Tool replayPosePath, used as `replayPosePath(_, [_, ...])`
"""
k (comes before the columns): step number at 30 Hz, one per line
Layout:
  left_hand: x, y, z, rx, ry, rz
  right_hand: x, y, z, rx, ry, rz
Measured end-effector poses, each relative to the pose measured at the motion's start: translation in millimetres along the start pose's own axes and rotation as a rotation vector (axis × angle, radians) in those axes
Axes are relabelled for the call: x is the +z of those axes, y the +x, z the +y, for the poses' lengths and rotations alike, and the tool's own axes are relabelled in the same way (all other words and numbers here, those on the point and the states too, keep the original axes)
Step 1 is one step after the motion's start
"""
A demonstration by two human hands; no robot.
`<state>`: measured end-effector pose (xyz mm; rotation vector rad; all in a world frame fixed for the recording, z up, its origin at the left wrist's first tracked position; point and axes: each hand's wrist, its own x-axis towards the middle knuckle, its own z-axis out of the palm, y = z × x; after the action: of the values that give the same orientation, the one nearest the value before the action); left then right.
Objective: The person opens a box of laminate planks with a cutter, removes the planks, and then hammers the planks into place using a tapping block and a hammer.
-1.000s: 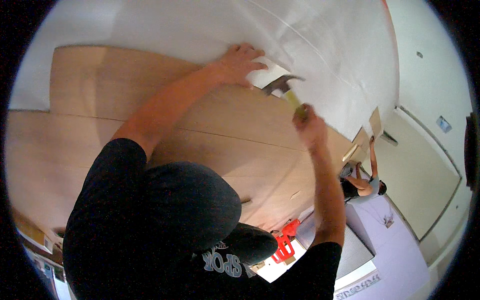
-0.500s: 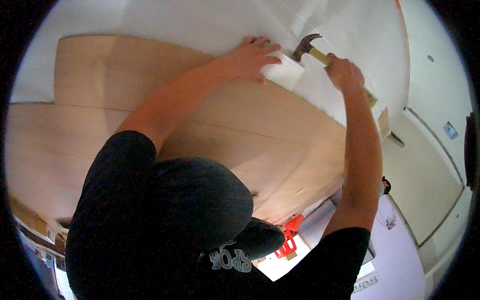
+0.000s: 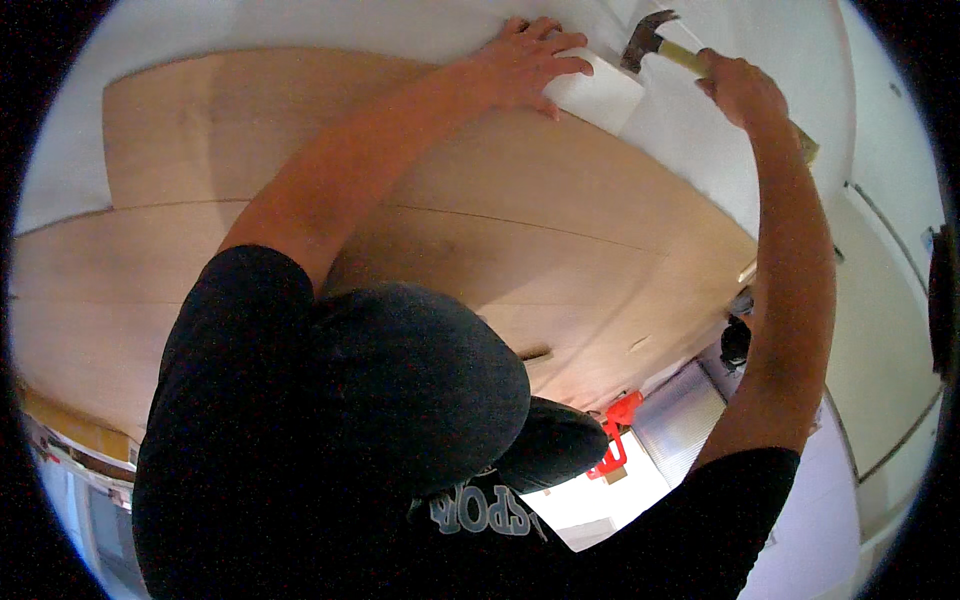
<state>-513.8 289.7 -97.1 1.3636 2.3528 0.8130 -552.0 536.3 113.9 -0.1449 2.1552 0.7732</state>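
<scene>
The left hand lies flat with fingers spread on a white block, pressing it against the upper edge of a wooden panel where that panel meets the white wall. The right hand is clenched round the pale handle of a claw hammer, whose dark head is raised just above and beside the block. Risk noted: the left fingertips sit very close to the striking area, so an off-line blow could catch them. A glancing hit could also skid the block along the panel or dent the wall. A red tool lies on the floor below.
</scene>
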Motion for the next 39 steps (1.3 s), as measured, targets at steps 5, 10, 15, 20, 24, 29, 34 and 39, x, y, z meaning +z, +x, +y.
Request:
replayPosePath(5, [-55,-2,29,0.042,-0.012,-0.160,56,2,39,0.334,0.323,0.344])
replayPosePath(10, [-45,-14,15,0.027,-0.061,-0.137,33,-2,3,-0.031,0.061,0.059])
replayPosePath(15, [-44,-5,18,-0.005,-0.064,-0.224,35,-2,29,0.208,0.225,0.166])
replayPosePath(20, [-53,5,21,-0.002,-0.123,-0.266,63,-2,33,0.288,0.261,0.252])
replayPosePath(24, [-59,-4,8,-0.022,-0.125,-0.267,24,6,3,-0.015,0.039,-0.021])
replayPosePath(29, [-40,6,14,-0.002,-0.114,-0.178,56,18,54,0.255,0.194,0.263])
replayPosePath(34, [-37,1,-15,-0.015,-0.081,-0.153,8,22,-14,0.213,0.147,-0.137])
replayPosePath(39, [-50,6,-19,0.016,-0.078,-0.174,-58,-4,-4,0.197,0.106,-0.090])
